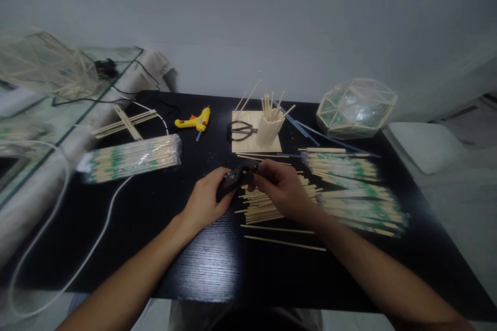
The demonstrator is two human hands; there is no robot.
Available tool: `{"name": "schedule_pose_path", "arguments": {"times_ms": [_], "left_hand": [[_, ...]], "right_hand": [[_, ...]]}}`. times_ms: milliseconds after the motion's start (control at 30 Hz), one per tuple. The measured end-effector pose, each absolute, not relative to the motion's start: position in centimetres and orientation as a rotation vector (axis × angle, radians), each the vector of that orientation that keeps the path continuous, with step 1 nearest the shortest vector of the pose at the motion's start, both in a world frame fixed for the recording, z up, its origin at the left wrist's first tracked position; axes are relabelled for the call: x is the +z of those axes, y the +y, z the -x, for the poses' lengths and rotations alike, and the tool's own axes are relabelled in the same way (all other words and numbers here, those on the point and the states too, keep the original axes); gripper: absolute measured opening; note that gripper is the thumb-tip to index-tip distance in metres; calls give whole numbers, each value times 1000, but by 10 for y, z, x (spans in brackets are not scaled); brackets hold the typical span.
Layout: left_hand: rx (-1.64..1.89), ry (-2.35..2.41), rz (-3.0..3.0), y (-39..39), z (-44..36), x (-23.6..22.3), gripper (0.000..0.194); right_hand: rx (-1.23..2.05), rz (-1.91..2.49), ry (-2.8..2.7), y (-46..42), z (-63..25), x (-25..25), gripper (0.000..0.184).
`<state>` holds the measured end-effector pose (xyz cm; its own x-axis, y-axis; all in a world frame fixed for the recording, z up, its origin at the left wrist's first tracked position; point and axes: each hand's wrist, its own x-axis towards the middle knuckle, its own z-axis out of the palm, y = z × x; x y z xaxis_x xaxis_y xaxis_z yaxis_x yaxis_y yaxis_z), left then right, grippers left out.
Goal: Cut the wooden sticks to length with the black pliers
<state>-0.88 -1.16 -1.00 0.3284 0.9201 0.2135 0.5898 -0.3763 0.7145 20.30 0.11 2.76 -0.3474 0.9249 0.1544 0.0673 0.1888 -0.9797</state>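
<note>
Over the middle of a black table, my left hand (207, 194) is closed around a small black device (233, 180) whose exact kind I cannot make out. My right hand (283, 186) has its fingers bent together at the right end of the same device; its fingertips are partly hidden. Below and behind my right hand lies a loose pile of thin wooden sticks (264, 207), with a single stick (285, 243) apart from it near the front. Beyond the hands, a wooden holder (268, 133) with sticks stands upright on a square wooden board (243, 147), beside black-handled scissors (241, 131).
A yellow glue gun (196, 120) rests at the back left, behind a wrapped pack of chopsticks (134, 158). Other wrapped packs (361, 207) lie at right, below a faceted stick frame (357, 108). A white cable (104, 227) loops over the left side. Bluish strips (303, 132) lie at the back.
</note>
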Motion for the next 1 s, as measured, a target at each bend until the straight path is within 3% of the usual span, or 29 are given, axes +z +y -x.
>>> {"name": "schedule_pose_path", "arguments": {"times_ms": [433,700,833,1000], "left_hand": [[830,1304,-2095,-12,7,-9,3],[814,1360,-2092,-14,8,-8,16],[825,1380,-2096,-13,8,-9,17],[858,1407,-2133,-12,9,-11,11]], "right_hand": [[1402,933,-1604,3,-206,33,36],[1433,938,-1569,0,-205,34,37],[1371,949,-1593,0,-203,34,36],[1163,1033,-1692,-3,-201,31,23]]}}
